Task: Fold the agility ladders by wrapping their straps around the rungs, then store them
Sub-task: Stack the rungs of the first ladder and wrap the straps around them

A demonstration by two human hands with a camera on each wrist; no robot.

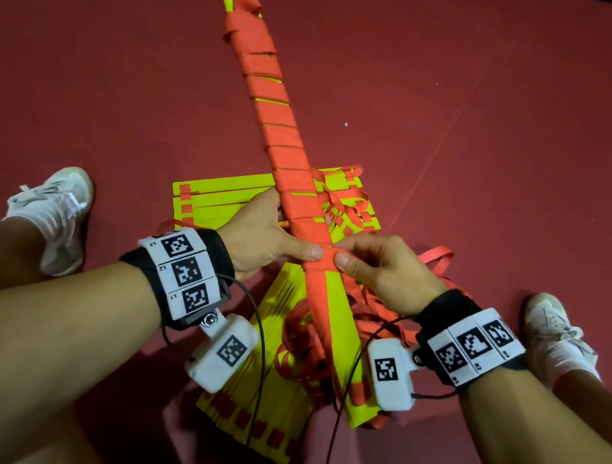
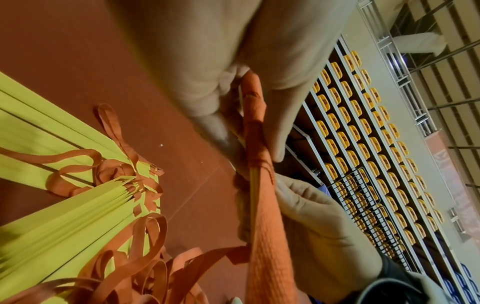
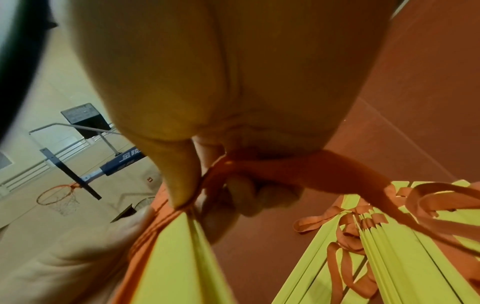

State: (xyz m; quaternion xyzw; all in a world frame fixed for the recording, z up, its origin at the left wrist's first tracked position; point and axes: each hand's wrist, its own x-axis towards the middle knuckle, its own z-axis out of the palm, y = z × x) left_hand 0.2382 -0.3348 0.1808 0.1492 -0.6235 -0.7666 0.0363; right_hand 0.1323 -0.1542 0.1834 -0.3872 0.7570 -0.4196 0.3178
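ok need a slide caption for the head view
Both hands, left hand and right hand, wrap an orange fabric strap around a bundle of flat yellow ladder rungs.

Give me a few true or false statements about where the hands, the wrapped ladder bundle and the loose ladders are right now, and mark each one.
1. Both hands hold the wrapped ladder bundle. True: the left hand grips it and the right hand pinches the orange strap on it.
2. The bundle is wrapped along its whole length. False: its near end shows bare yellow rungs.
3. Unwrapped ladders lie on the red floor under the bundle. True.
4. The loose straps are blue. False: they are orange.
5. The person is barefoot. False: white sneakers show on both feet.
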